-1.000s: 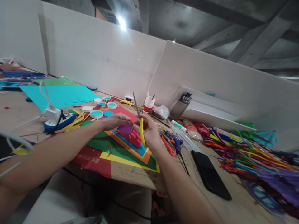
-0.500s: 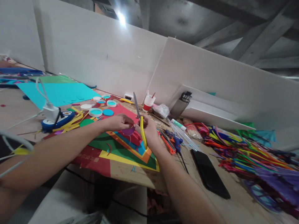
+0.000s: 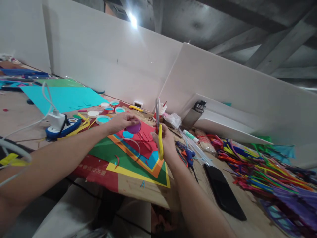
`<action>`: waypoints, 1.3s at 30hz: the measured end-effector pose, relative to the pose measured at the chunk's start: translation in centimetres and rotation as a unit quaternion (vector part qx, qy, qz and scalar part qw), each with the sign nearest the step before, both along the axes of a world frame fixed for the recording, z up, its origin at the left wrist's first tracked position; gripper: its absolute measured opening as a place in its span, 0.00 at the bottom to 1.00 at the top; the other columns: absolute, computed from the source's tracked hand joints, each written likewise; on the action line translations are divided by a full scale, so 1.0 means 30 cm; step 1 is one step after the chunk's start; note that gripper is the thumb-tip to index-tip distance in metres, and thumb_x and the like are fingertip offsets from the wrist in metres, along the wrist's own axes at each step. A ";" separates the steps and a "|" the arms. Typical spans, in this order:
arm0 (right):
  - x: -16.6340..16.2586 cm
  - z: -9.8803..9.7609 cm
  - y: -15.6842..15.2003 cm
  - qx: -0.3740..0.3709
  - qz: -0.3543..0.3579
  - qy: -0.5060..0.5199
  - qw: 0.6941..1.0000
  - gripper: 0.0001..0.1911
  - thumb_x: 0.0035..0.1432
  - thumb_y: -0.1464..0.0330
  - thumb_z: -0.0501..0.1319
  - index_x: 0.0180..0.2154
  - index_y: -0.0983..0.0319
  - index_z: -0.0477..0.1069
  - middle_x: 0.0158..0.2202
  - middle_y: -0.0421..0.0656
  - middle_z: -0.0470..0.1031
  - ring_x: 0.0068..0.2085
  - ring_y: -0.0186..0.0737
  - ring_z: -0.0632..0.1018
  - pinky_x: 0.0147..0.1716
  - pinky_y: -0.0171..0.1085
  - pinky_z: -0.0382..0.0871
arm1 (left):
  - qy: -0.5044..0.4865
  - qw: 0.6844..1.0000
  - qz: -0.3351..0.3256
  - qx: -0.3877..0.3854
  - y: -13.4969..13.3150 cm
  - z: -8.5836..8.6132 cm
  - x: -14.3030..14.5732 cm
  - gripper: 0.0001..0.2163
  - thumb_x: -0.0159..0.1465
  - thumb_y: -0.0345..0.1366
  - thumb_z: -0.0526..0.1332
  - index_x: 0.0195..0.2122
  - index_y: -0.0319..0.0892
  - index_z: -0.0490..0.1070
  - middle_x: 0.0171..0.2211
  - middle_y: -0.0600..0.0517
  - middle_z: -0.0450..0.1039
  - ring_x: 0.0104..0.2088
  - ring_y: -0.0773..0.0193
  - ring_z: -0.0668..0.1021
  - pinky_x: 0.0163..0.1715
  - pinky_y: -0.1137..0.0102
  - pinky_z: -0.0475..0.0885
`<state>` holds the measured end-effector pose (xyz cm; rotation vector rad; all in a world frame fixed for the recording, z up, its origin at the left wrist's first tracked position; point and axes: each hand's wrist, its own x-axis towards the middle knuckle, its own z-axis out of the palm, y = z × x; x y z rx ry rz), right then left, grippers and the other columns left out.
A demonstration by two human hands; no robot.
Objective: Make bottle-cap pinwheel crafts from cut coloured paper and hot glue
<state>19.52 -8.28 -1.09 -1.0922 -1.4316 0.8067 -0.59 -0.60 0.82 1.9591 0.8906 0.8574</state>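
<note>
My left hand [image 3: 121,120] pinches a small purple paper disc [image 3: 134,127], lifted a little above the stacked coloured sheets [image 3: 128,155]. A thin curled paper strip [image 3: 131,141] hangs under the disc. My right hand [image 3: 165,142] is closed round the yellow handle of a pair of scissors [image 3: 158,127], blades pointing up and held just right of the disc. The two hands are a short way apart.
White lids with blue insides [image 3: 102,119] lie behind the sheets, beside a charger and blue gadget [image 3: 61,125]. A black phone [image 3: 224,193], a glue gun [image 3: 188,154] and a heap of pipe cleaners [image 3: 267,172] lie to the right. White boards wall the back.
Both hands have risen and drawn apart. The scissors swung more upright and away from the disc, and a thin cut strip now hangs free below it.
</note>
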 end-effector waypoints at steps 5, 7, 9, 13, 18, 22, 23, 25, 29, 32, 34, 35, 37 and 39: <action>0.023 -0.002 0.010 0.052 -0.024 -0.201 0.978 0.21 0.52 0.62 0.59 0.48 0.62 0.68 0.29 0.39 0.69 0.28 0.35 0.69 0.29 0.34 0.64 | -0.062 0.996 0.058 -0.031 0.012 0.018 -0.018 0.12 0.58 0.41 0.62 0.34 0.36 0.74 0.23 0.53 0.69 0.19 0.72 0.67 0.18 0.76 0.62; 0.035 -0.007 0.014 0.097 -0.065 -0.294 0.949 0.21 0.53 0.64 0.59 0.49 0.62 0.69 0.34 0.43 0.73 0.32 0.37 0.71 0.33 0.36 0.65 | -0.070 0.995 0.066 -0.030 0.018 0.021 -0.027 0.11 0.58 0.39 0.62 0.36 0.36 0.74 0.25 0.52 0.70 0.19 0.73 0.67 0.18 0.76 0.64; 0.052 -0.010 0.017 0.124 -0.105 -0.375 0.913 0.20 0.53 0.67 0.58 0.49 0.63 0.70 0.36 0.46 0.74 0.34 0.40 0.72 0.35 0.37 0.65 | -0.078 0.995 0.055 -0.025 0.022 0.023 -0.035 0.11 0.58 0.37 0.62 0.40 0.37 0.74 0.27 0.51 0.72 0.21 0.72 0.69 0.19 0.75 0.65; 0.088 -0.006 0.018 0.101 -0.161 -0.505 0.842 0.26 0.49 0.76 0.55 0.51 0.60 0.70 0.38 0.47 0.75 0.35 0.42 0.73 0.34 0.36 0.64 | -0.066 0.996 0.060 -0.015 0.019 0.029 -0.042 0.11 0.58 0.36 0.63 0.40 0.36 0.74 0.28 0.49 0.73 0.24 0.70 0.71 0.20 0.75 0.64; 0.089 0.007 0.005 0.097 -0.187 -0.578 0.788 0.26 0.51 0.75 0.54 0.52 0.56 0.69 0.41 0.45 0.76 0.36 0.42 0.75 0.33 0.36 0.63 | -0.038 0.997 0.071 0.004 0.010 0.038 -0.050 0.12 0.58 0.38 0.63 0.39 0.36 0.75 0.27 0.48 0.74 0.24 0.69 0.71 0.20 0.75 0.59; 0.072 0.016 -0.007 0.094 -0.195 -0.617 0.756 0.22 0.56 0.71 0.53 0.52 0.54 0.70 0.41 0.44 0.76 0.34 0.42 0.76 0.31 0.36 0.63 | -0.021 0.998 0.062 0.006 0.011 0.038 -0.054 0.13 0.57 0.39 0.63 0.39 0.36 0.76 0.29 0.47 0.75 0.25 0.69 0.71 0.21 0.75 0.59; 0.070 0.018 -0.009 0.093 -0.196 -0.624 0.751 0.22 0.57 0.70 0.53 0.53 0.54 0.69 0.41 0.44 0.76 0.34 0.42 0.76 0.31 0.36 0.63 | -0.020 0.998 0.062 0.008 0.012 0.038 -0.055 0.13 0.57 0.40 0.63 0.39 0.36 0.76 0.29 0.47 0.75 0.25 0.69 0.71 0.21 0.75 0.59; 0.069 0.021 -0.013 0.088 -0.194 -0.633 0.744 0.22 0.57 0.69 0.53 0.54 0.53 0.69 0.41 0.44 0.76 0.35 0.43 0.76 0.32 0.37 0.64 | -0.019 0.998 0.061 0.011 0.014 0.036 -0.054 0.13 0.57 0.40 0.63 0.39 0.36 0.77 0.29 0.48 0.75 0.25 0.69 0.70 0.21 0.75 0.59; 0.072 0.020 -0.013 0.086 -0.188 -0.643 0.738 0.24 0.56 0.70 0.54 0.54 0.52 0.68 0.43 0.44 0.76 0.37 0.43 0.77 0.32 0.37 0.64 | 0.000 0.998 0.064 0.013 0.017 0.035 -0.052 0.14 0.56 0.41 0.64 0.39 0.36 0.77 0.28 0.48 0.74 0.24 0.69 0.70 0.22 0.75 0.61; 0.072 0.014 -0.009 0.094 -0.190 -0.646 0.733 0.23 0.56 0.70 0.53 0.54 0.52 0.68 0.43 0.44 0.76 0.36 0.43 0.77 0.31 0.37 0.63 | 0.013 0.997 0.068 0.024 0.022 0.029 -0.053 0.14 0.56 0.41 0.64 0.39 0.36 0.77 0.27 0.49 0.74 0.24 0.69 0.69 0.21 0.75 0.61; 0.070 0.010 -0.007 0.100 -0.190 -0.649 0.730 0.21 0.58 0.68 0.53 0.53 0.53 0.69 0.43 0.44 0.76 0.36 0.43 0.77 0.31 0.36 0.62 | 0.019 0.997 0.066 0.033 0.028 0.022 -0.054 0.13 0.56 0.40 0.64 0.38 0.37 0.77 0.27 0.49 0.74 0.24 0.70 0.69 0.21 0.75 0.61; 0.069 0.009 -0.007 0.102 -0.190 -0.651 0.728 0.20 0.59 0.68 0.52 0.52 0.53 0.69 0.43 0.44 0.76 0.36 0.42 0.77 0.31 0.36 0.62 | 0.021 0.997 0.065 0.036 0.031 0.017 -0.055 0.13 0.56 0.40 0.64 0.38 0.37 0.77 0.27 0.49 0.74 0.23 0.70 0.69 0.21 0.74 0.61; 0.064 0.008 -0.008 0.107 -0.192 -0.653 0.724 0.19 0.61 0.66 0.51 0.52 0.54 0.70 0.42 0.44 0.76 0.36 0.42 0.77 0.30 0.36 0.61 | 0.021 0.997 0.062 0.034 0.036 0.010 -0.055 0.12 0.56 0.40 0.64 0.37 0.37 0.77 0.27 0.49 0.74 0.23 0.70 0.69 0.21 0.74 0.61; 0.060 0.010 -0.009 0.108 -0.198 -0.655 0.722 0.19 0.61 0.66 0.50 0.52 0.53 0.70 0.42 0.44 0.77 0.37 0.42 0.77 0.30 0.36 0.61 | 0.013 0.998 0.063 0.024 0.038 0.007 -0.054 0.11 0.56 0.39 0.64 0.36 0.37 0.77 0.26 0.49 0.73 0.23 0.71 0.68 0.21 0.74 0.61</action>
